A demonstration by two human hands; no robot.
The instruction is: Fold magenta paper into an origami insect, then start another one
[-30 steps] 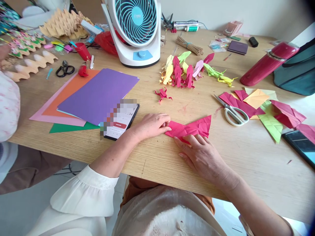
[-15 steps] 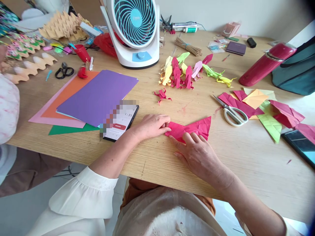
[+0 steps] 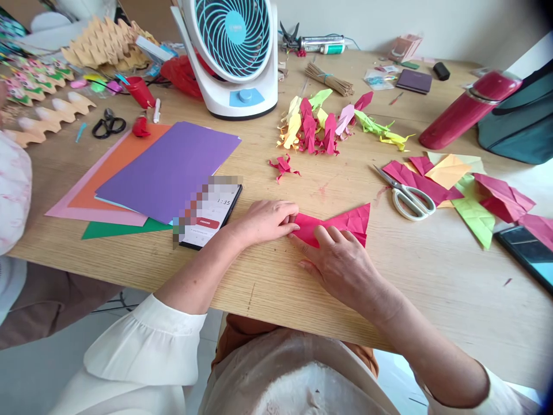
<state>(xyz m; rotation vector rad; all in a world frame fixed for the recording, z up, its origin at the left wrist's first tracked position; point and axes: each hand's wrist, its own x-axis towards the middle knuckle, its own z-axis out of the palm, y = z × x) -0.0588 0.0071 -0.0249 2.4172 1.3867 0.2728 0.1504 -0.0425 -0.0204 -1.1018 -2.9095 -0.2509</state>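
A sheet of folded red paper (image 3: pixel 345 222) lies on the table in front of me, its right end spreading into creased points. My left hand (image 3: pixel 273 221) is closed in a pinch on the paper's left end, thumb and fingers together. Over the lower edge, my right hand (image 3: pixel 339 262) presses down on the same paper, index finger pointing toward the left hand and the other fingers bent. Part of the paper is hidden beneath the right hand. A small red paper figure (image 3: pixel 284 166) with several legs sits just beyond it.
White-handled scissors (image 3: pixel 412 203) and creased paper pieces (image 3: pixel 475 213) lie to the right. Several folded paper figures (image 3: pixel 307 129) cluster behind. Left are a phone (image 3: pixel 211 216) and coloured sheets (image 3: pixel 173 167). A fan (image 3: pixel 242 98) and a red flask (image 3: pixel 466 112) stand farther back.
The right hand has slid slightly up and left along the paper's lower edge. The left hand keeps its pinch, and the view has shifted a little.
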